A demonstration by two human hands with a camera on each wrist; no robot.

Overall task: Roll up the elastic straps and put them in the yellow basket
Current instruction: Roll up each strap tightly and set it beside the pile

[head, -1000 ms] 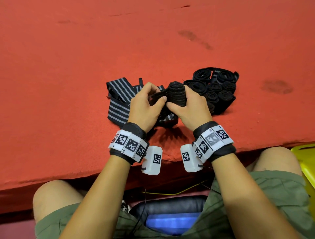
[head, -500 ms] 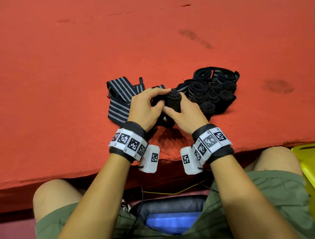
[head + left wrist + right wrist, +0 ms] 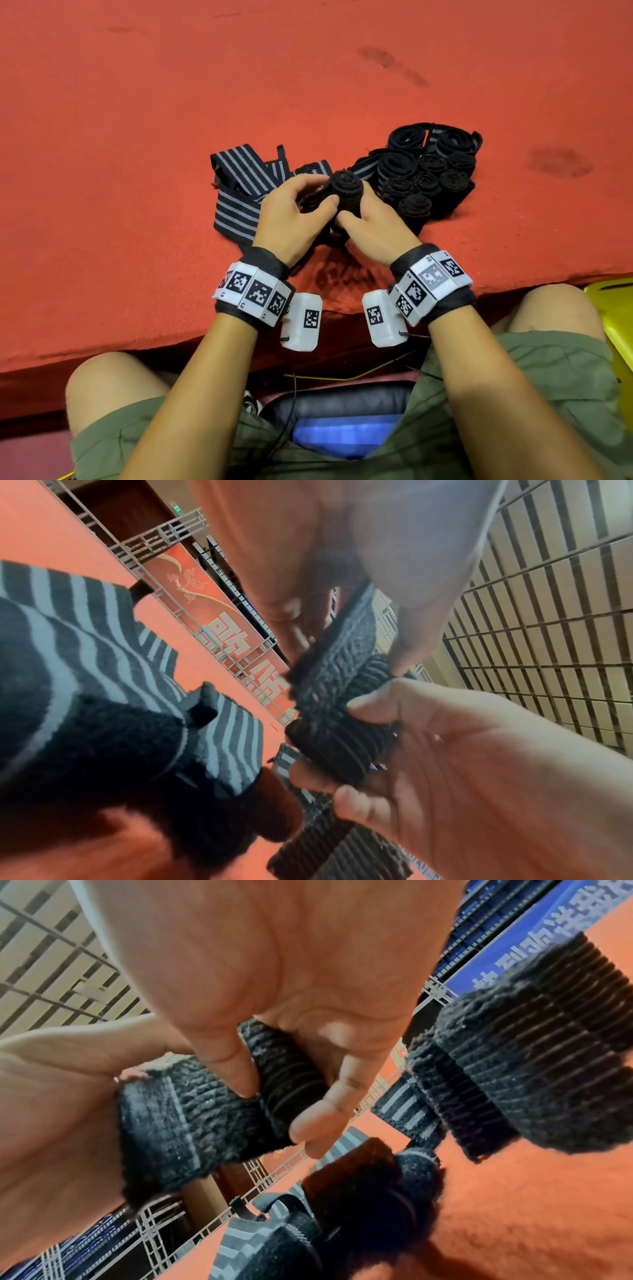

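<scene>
Both hands hold one black elastic strap roll point(image 3: 346, 190) just above the red table, its spiral end facing up. My right hand point(image 3: 356, 210) grips the roll point(image 3: 287, 1074) between thumb and fingers. My left hand point(image 3: 318, 197) pinches the loose fuzzy tail point(image 3: 342, 647) that leads into the roll point(image 3: 335, 745). Unrolled grey-striped straps point(image 3: 239, 185) lie under and left of the hands. A pile of several rolled straps point(image 3: 428, 171) sits to the right. One corner of the yellow basket point(image 3: 613, 308) shows at the right edge, below table level.
The red felt table point(image 3: 308, 85) stretches far back, with dark stains point(image 3: 558, 162) to the right. Its front edge runs just under my wrists, above my knees. Metal railings and a red banner point(image 3: 205, 610) stand beyond the table.
The roll dipped toward the table and tipped upright, so its spiral end now faces up. Both hands kept hold and shifted their fingers around it.
</scene>
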